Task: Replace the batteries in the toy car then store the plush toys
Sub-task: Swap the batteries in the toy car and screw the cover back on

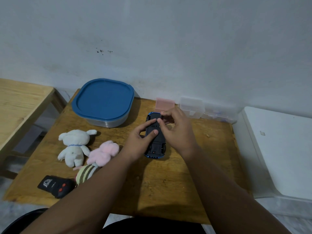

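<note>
Clamping the upturned toy car, left hand steadies while right hand pinches its underside.

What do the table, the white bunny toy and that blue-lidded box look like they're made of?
Table: wood, matt; grain lines show. White plush toy: soft fuzzy fabric, likely stuffed, going by its rounded, napped look. Lid: smooth blue plastic with a faint sheen. Container under it: ribbed and greyish, probably clear plastic, though metal can't be ruled out.
</note>
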